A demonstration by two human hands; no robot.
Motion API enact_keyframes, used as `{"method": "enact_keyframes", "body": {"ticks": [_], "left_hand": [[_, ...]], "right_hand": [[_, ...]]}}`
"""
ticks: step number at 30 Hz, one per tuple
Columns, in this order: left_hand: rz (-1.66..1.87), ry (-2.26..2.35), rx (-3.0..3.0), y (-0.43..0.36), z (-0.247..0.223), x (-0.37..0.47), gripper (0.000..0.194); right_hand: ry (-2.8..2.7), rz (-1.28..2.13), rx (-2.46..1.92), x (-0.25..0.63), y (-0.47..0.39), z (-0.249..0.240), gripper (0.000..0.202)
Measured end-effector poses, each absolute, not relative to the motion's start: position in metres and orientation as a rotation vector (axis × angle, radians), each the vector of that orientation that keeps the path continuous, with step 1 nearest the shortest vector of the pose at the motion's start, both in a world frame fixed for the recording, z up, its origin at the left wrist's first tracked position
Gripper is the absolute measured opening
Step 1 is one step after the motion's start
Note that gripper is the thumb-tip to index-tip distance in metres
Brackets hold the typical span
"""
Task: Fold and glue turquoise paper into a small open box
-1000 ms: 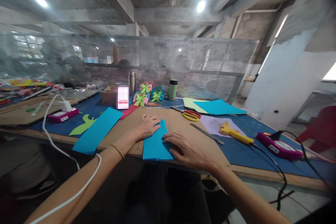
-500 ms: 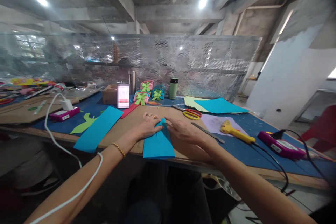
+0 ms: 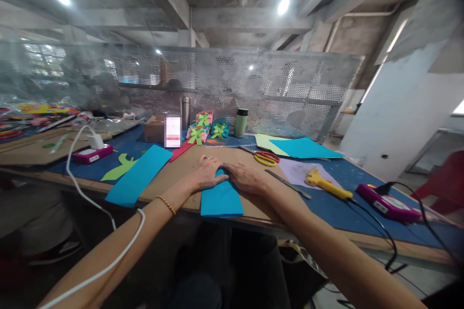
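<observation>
A folded piece of blue paper (image 3: pixel 222 201) lies on the brown cardboard at the table's front edge. My left hand (image 3: pixel 206 174) grips its far left part, the thumb lying across the top. From the other side my right hand (image 3: pixel 246 176) holds the far right edge, fingertips almost meeting those of the left. Both hands cover the far end of the paper, so the fold there is hidden. A flat strip of blue paper (image 3: pixel 140 176) rests left of my left wrist.
Scissors (image 3: pixel 264 157), a metal blade (image 3: pixel 288 183) and a yellow glue gun (image 3: pixel 328 184) lie to the right. Purple power strips (image 3: pixel 387 203) sit at both sides. A white cable (image 3: pixel 108 270) crosses my left forearm. Bottles and green-bowed paper pieces (image 3: pixel 197 134) stand behind.
My right hand has moved in and down onto the far right part of the blue paper. My left fingers have shifted slightly, and the view has turned a little left.
</observation>
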State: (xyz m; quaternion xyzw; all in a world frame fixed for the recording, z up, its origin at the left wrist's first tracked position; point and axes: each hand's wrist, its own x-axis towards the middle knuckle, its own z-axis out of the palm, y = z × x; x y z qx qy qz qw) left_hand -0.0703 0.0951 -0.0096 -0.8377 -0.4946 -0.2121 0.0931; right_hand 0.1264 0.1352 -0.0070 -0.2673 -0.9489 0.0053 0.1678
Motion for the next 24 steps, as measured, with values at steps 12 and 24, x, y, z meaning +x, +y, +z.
{"method": "enact_keyframes", "body": {"ticks": [12,24], "left_hand": [[-0.707,-1.44,-2.501,0.096,-0.018,-0.068,0.041],[-0.906,-1.475,-2.413,0.096,-0.008,-0.075,0.043]], "right_hand": [[-2.573,-0.02,-0.814,0.128,0.133,-0.016,0.033],[-2.397,0.039,-0.822,0.132,0.133,-0.009,0.028]]}}
